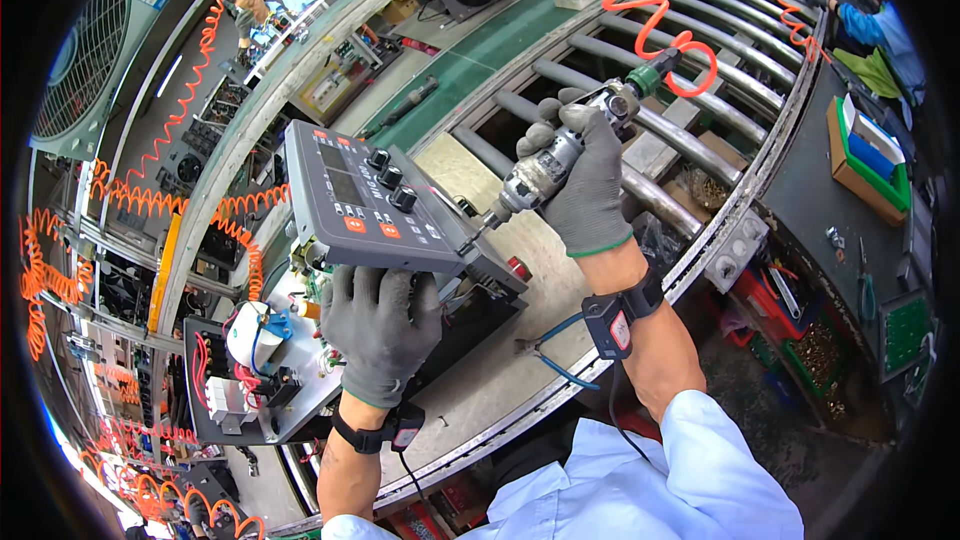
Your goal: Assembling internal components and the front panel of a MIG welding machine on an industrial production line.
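Note:
My right hand (590, 190), in a grey glove, is wrapped round a metal air screwdriver (540, 172). The tool's bit points down and left, to the right edge of a dark grey control panel (330, 208) with a display, black knobs and orange buttons. Whether the bit touches a screw is too small to tell. Under the panel's near edge my left hand (385, 330), gloved too, has its fingers curled against the panel, which tilts up from a black machine housing (490, 285). Left of that hand lie exposed circuit parts with a white round component (255, 335).
A coiled orange air hose (655, 15) runs from the tool's rear end. Metal conveyor rollers (690, 145) lie beyond my right hand. Blue-handled pliers (545, 348) rest on the worktop near me. Bins of small screws (820, 355) stand at the right. Other people sit at the far left and right.

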